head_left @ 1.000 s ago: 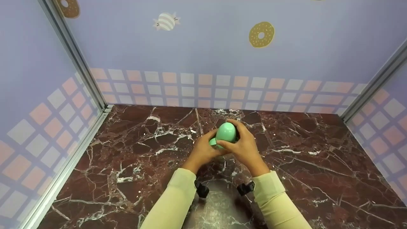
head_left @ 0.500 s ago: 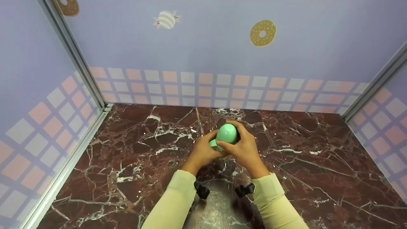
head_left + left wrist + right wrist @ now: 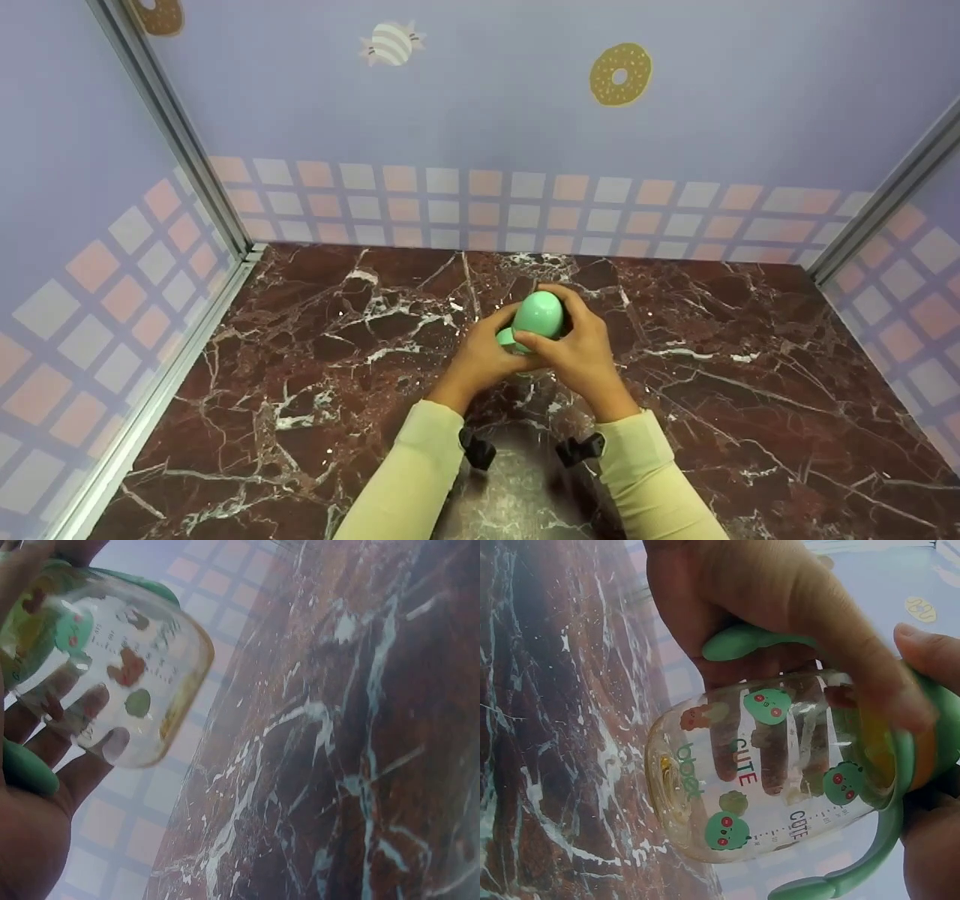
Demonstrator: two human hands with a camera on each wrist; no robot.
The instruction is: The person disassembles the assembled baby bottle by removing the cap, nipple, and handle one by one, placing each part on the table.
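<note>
Both hands hold a clear baby bottle printed with small green and brown cartoon figures, above the marbled table. Two green side handles curve from its collar. My left hand grips the body and one handle, its fingers behind the clear wall in the left wrist view. My right hand holds the smooth green domed cap, thumb on the near side and fingers round the far side. An orange part shows between collar and cap in the right wrist view. Whether the cap sits fully on the collar is unclear.
A dark red marbled table with white veins lies under the hands. Lilac panels with checks and sweets stand at the back and sides, joined by metal posts. A black wrist mount sits at the left cuff.
The green cap and my right hand have shifted very slightly to the right, the cap leaning a little more that way. My left hand stays nearly still on the bottle.
</note>
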